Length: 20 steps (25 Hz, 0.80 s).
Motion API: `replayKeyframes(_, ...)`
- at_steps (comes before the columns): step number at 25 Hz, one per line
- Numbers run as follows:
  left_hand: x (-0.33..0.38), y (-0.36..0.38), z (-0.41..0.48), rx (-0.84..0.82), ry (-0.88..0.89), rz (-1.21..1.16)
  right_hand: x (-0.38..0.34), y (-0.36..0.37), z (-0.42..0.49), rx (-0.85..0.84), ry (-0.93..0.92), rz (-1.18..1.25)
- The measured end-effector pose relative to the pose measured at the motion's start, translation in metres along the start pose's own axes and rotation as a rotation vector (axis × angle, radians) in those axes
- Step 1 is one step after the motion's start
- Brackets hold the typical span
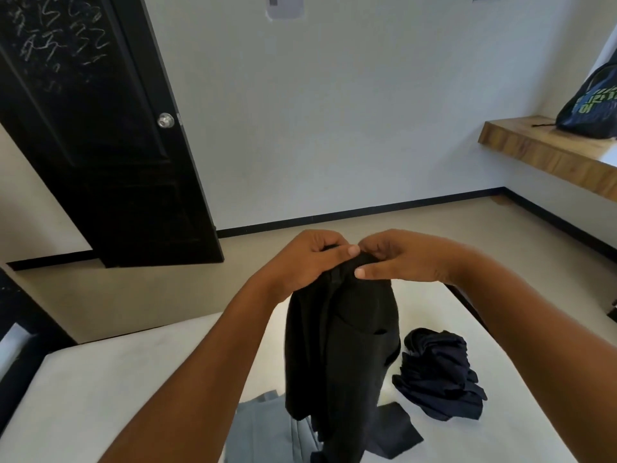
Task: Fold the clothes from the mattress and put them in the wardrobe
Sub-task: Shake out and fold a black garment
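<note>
One bottom-cropped black garment [344,345] hangs from left hand [310,259] and right hand [400,257].

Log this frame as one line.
left hand: grips black garment top | right hand: grips it too | mattress: dark crumpled garment, grey garment lying

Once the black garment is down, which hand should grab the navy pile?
Probably the right hand: the navy pile lies right of the hanging black garment, below that forearm; the left hand would have to cross it.
</note>
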State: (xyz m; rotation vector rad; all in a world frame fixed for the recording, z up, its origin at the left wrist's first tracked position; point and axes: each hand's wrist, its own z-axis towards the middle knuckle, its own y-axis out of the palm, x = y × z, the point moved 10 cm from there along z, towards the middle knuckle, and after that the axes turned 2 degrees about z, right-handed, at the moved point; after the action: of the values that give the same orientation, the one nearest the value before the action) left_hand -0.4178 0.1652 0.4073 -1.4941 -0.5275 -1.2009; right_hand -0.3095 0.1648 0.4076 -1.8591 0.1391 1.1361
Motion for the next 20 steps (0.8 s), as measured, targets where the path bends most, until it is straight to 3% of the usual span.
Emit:
replayKeyframes(2, -0.013, -0.002, 0.003, -0.024, -0.053, 0.021, -0.007, -0.013, -0.003, 0.025, -0.052, -0.064)
replayKeyframes(6, -0.065, 0.001, -0.001, -0.129, -0.244, 0.062, -0.018, -0.064, -0.015, 0.283, -0.189, 0.194)
replayKeyframes(9, -0.104, -0.018, -0.013, -0.146, -0.398, 0.265, -0.006, -0.116, -0.032, 0.443, -0.182, 0.261)
replayKeyframes(11, -0.104, -0.054, -0.011, -0.102, -0.428, 0.467, -0.004, -0.138, -0.040, 0.384, -0.096, -0.018)
replayKeyframes(14, -0.058, -0.130, 0.003, 0.111, -0.349, 0.709, 0.014, -0.150, -0.042, 0.211, 0.106, -0.504)
replayKeyframes(18, 0.020, -0.196, 0.013, 0.326, -0.182, 0.806, 0.035, -0.151, -0.041, 0.062, 0.344, -0.719)
replayKeyframes(20, 0.044, -0.216, 0.013, 0.366, -0.152, 0.835, 0.034, -0.161, -0.040, 0.078, 0.438, -0.865)
